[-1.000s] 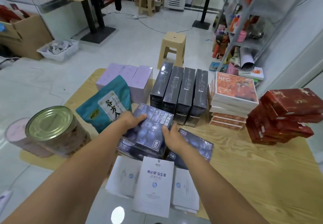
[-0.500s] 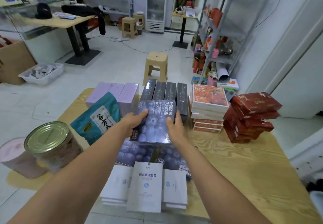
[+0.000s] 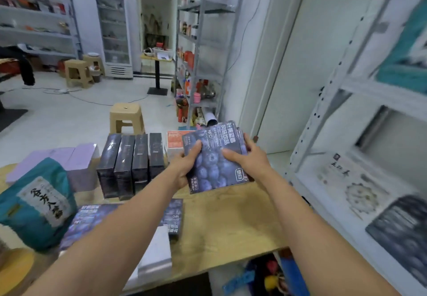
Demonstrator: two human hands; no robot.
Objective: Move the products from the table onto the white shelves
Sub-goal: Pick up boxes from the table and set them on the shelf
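Both hands hold a flat blueberry-print box [image 3: 213, 171] up above the wooden table [image 3: 231, 221], in front of the orange box stack. My left hand [image 3: 184, 166] grips its left edge with the thumb on top. My right hand [image 3: 245, 157] grips its right edge, fingers curled round the far side. More blueberry boxes [image 3: 171, 215] lie flat on the table under my left arm. The white shelves [image 3: 360, 92] stand close at the right, blurred, with a white box [image 3: 355, 189] and a dark box [image 3: 402, 228] on the lower level.
On the table stand dark upright boxes [image 3: 129, 164], lilac boxes [image 3: 76, 164], a teal bag [image 3: 37, 205], white boxes [image 3: 154, 252] and an orange box stack [image 3: 175, 141]. A beige stool [image 3: 126, 118] and a grey rack [image 3: 198, 64] stand beyond. Coloured items [image 3: 265, 275] lie on the floor below the table edge.
Both hands lifted the blueberry box off its pile and carried it to the right. My view swung right, bringing the white shelves into sight.
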